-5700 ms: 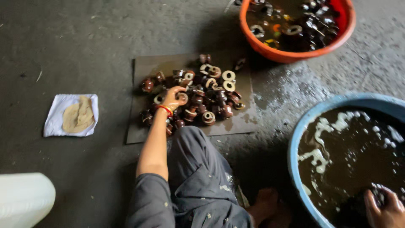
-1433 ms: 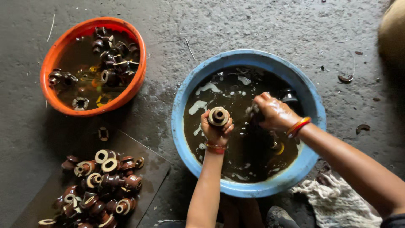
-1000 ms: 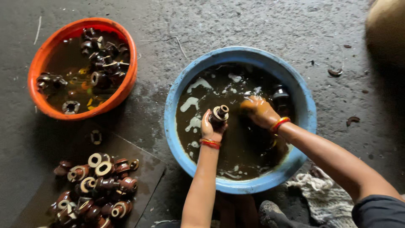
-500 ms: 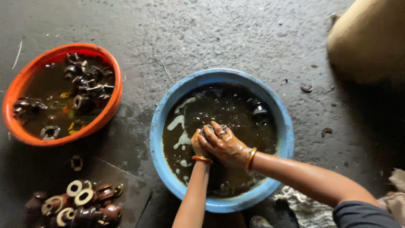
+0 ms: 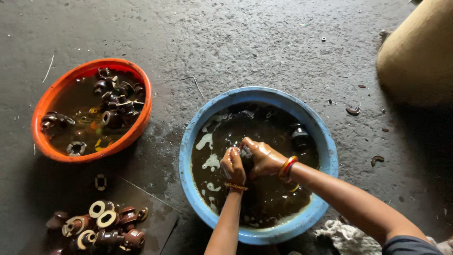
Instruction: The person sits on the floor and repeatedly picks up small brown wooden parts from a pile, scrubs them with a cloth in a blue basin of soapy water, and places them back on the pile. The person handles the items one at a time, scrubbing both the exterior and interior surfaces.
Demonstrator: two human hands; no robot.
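While both hands met over the dark water, the left hand [image 5: 232, 165] was curled shut around a small part [image 5: 246, 152] that barely showed between the palms, and the right hand [image 5: 262, 157] closed over it from the other side, fingers bent tight. What kind of part it was could not be told, since the hands covered most of it. They worked inside the blue basin [image 5: 325, 141], whose murky brown water carried patches of pale foam and a dark ring-shaped piece near the far rim. Left of it, well apart, sat an orange basin [image 5: 52, 94] with more dark round pieces soaking. Near the lower left corner lay a heap of brown and white pieces [image 5: 101, 226] on a flat mat. A crumpled rag [image 5: 347, 236] lay just beside the blue basin.
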